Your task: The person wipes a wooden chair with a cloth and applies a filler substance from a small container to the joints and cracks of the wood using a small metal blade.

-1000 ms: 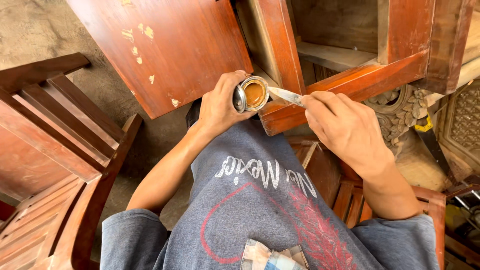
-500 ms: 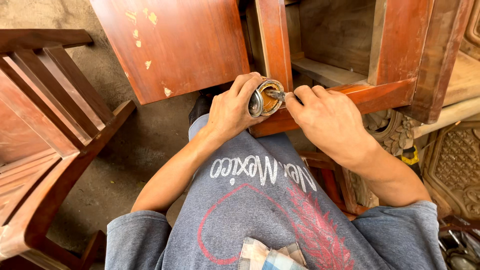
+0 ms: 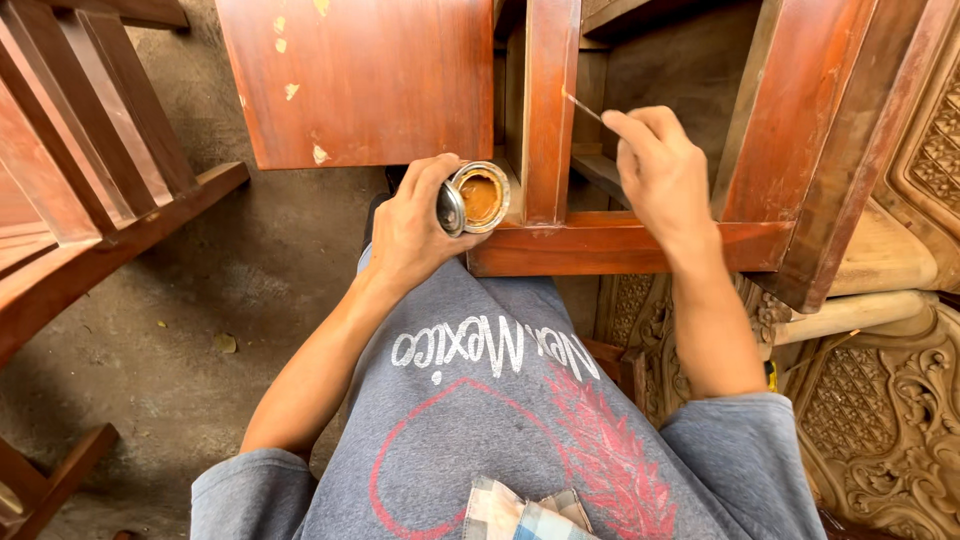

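Note:
My left hand grips a small round metal tin with brown paste inside, its lid held against its side. My right hand pinches a thin metal spatula, whose tip touches the right edge of an upright reddish-brown wooden post. The post belongs to a red-brown wooden furniture frame in front of me. The tin sits just left of the post, above the frame's lower rail.
A flat red-brown panel with pale filled spots stands at the upper left. A slatted wooden chair is at the left. Carved unfinished wood pieces lie at the right. The floor is bare concrete.
My right hand lifted the spatula out of the tin and moved up and right to the post. The view shifted, and the tin stayed in my left hand.

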